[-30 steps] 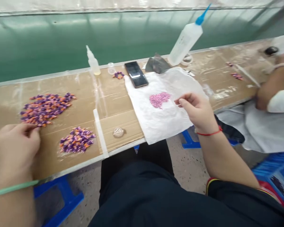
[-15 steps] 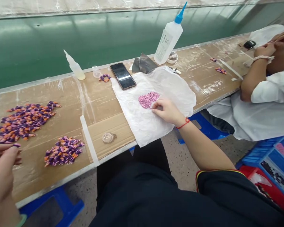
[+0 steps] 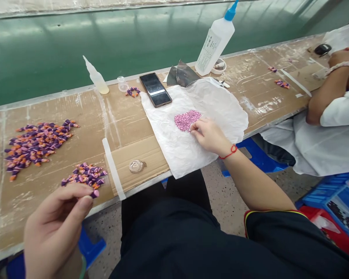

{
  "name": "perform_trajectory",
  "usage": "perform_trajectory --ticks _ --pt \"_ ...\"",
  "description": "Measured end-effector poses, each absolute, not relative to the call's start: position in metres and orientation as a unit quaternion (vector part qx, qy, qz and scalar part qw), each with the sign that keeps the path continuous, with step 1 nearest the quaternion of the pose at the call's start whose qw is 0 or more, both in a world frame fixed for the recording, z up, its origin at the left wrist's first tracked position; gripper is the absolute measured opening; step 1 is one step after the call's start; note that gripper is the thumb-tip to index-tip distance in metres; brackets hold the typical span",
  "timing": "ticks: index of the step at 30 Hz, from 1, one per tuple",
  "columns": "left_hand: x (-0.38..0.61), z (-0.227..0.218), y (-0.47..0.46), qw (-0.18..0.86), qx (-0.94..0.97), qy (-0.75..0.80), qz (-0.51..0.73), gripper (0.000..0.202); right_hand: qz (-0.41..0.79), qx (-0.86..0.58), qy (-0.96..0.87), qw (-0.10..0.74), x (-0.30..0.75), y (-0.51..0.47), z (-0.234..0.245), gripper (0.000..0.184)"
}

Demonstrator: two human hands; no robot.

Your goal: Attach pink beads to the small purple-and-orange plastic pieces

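Observation:
Between thumb and forefinger, my left hand (image 3: 61,217) pinches a small purple-and-pink piece (image 3: 95,193), just in front of the nearer pile of purple, pink and orange pieces (image 3: 85,174). A larger pile of such pieces (image 3: 37,145) lies farther left. My right hand (image 3: 208,133) rests on a white sheet (image 3: 174,155), fingertips pinched at the edge of a heap of tiny pink beads (image 3: 184,119). Whatever its fingertips hold is too small to make out. A ring of purple and orange pieces (image 3: 132,91) lies beside the phone (image 3: 155,90).
A small squeeze bottle (image 3: 97,79) and a large blue-capped bottle (image 3: 213,48) stand along the back edge. A clear round dish (image 3: 136,166) sits on cardboard near the front, beside a white strip (image 3: 113,168). At right, another person's arm (image 3: 325,89) rests at the table.
My left hand has moved right from beside the large pile to in front of the smaller one, carrying its piece. My right hand stays at the beads. The view has shifted slightly.

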State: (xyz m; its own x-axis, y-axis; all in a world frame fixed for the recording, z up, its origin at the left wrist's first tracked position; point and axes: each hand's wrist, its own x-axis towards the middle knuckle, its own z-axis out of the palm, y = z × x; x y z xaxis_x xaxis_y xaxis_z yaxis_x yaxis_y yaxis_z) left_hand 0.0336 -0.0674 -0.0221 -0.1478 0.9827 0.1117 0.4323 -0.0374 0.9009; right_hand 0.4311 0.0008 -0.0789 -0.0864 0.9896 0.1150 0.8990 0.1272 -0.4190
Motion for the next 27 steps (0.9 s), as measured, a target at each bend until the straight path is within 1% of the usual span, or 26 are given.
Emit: perform_trajectory --ticks 2,4,10,17,22,27 --pt "0.040 -0.020 -0.069 0.361 0.555 0.606 0.441 0.006 0.120 -0.649 -0.727 0.189 0.432 0.001 -0.078 0.012" --pt "0.041 -0.021 -0.069 0.382 0.550 0.602 0.436 0.007 0.120 -0.644 -0.731 0.192 0.432 0.001 -0.078 0.012" --pt "0.041 -0.030 -0.071 0.391 0.562 0.598 0.416 0.009 0.124 -0.625 -0.748 0.185 0.433 0.005 -0.074 0.012" --pt "0.045 -0.029 -0.072 0.411 0.560 0.592 0.410 0.012 0.127 -0.610 -0.769 0.142 0.436 0.005 -0.066 0.016" --pt "0.047 -0.029 -0.071 0.431 0.558 0.575 0.415 0.009 0.114 -0.632 -0.753 0.147 0.438 0.000 -0.071 0.022" --pt "0.047 -0.030 -0.069 0.447 0.560 0.562 0.414 0.009 0.114 -0.632 -0.752 0.151 0.436 -0.004 -0.071 0.024"
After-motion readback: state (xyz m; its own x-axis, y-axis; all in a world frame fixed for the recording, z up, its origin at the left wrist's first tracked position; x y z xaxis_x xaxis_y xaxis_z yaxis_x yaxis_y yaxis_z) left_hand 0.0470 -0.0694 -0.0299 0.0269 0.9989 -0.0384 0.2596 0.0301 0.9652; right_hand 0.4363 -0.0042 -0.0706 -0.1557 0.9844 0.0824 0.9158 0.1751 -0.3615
